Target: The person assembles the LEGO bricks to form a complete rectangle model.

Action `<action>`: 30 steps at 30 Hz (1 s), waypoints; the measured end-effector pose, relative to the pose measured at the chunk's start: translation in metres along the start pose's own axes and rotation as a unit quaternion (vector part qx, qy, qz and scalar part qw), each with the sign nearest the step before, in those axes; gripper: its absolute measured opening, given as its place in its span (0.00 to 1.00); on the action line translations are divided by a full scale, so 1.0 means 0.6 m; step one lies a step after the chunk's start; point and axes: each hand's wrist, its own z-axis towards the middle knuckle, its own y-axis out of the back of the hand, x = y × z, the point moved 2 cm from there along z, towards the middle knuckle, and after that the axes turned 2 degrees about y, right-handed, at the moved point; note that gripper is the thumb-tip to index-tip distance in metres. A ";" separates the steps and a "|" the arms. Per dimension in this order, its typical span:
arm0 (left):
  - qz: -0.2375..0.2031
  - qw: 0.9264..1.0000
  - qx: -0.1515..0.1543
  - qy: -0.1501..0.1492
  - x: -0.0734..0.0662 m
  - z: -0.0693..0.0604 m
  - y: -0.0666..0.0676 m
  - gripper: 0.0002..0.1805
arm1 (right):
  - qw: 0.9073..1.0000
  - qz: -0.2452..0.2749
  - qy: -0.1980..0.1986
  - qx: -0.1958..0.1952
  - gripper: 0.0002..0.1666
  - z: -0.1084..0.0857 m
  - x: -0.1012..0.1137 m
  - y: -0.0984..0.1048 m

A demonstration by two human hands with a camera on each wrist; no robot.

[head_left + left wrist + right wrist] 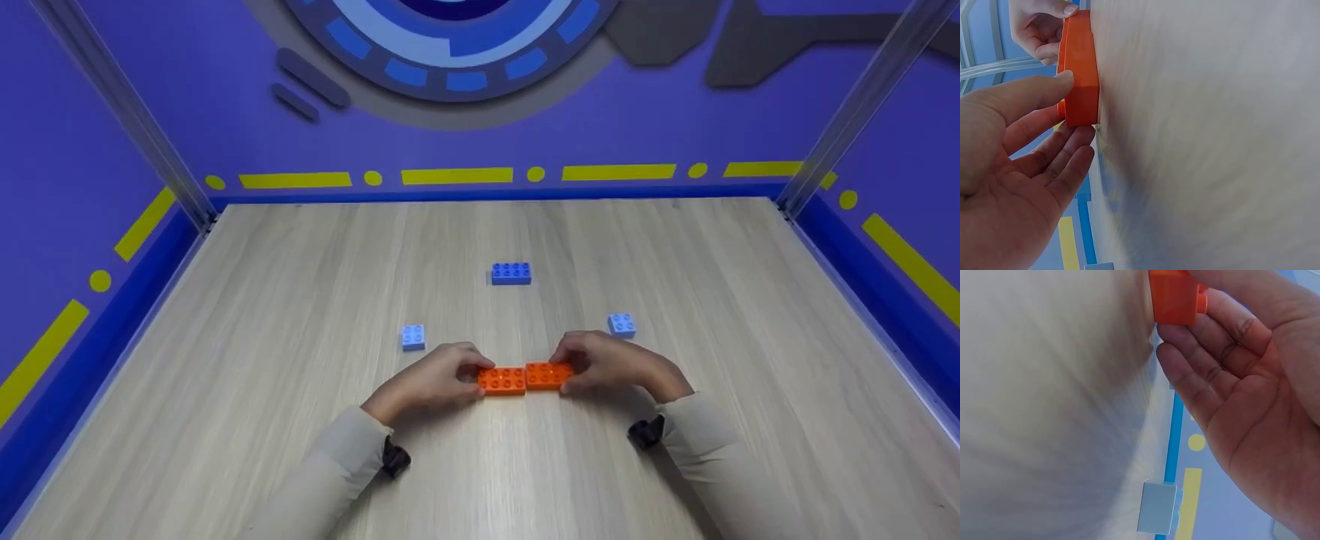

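Note:
Two orange toy building bricks sit end to end on the table, nearly touching. My left hand (442, 375) pinches the left orange brick (502, 382) between thumb and fingers at its left end. At the other end, my right hand (611, 364) pinches the right orange brick (547, 376). In the left wrist view, the thumb of the left hand (1022, 146) presses the near side of the orange brick (1082, 84). The right wrist view has the orange brick (1175, 298) under the thumb of the right hand (1258, 377).
Behind the hands lies a blue brick (511, 274). One small light blue brick (413, 337) is beyond the left hand, another light blue brick (622, 325) beyond the right. Blue-purple walls (465, 142) border the wooden table (337, 255) at the back and sides.

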 end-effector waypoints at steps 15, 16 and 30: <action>0.000 1.000 -0.002 -0.008 0.002 0.003 0.000 0.20 | 1.000 -0.017 0.011 -0.008 0.17 -0.003 0.003 -0.002; 0.000 1.000 -0.002 -0.009 0.002 0.003 0.000 0.20 | 1.000 -0.017 0.014 -0.008 0.17 -0.003 0.003 -0.002; -0.007 1.000 -0.005 -0.016 0.004 0.006 -0.002 0.20 | 1.000 -0.011 0.010 -0.004 0.17 -0.002 0.003 -0.003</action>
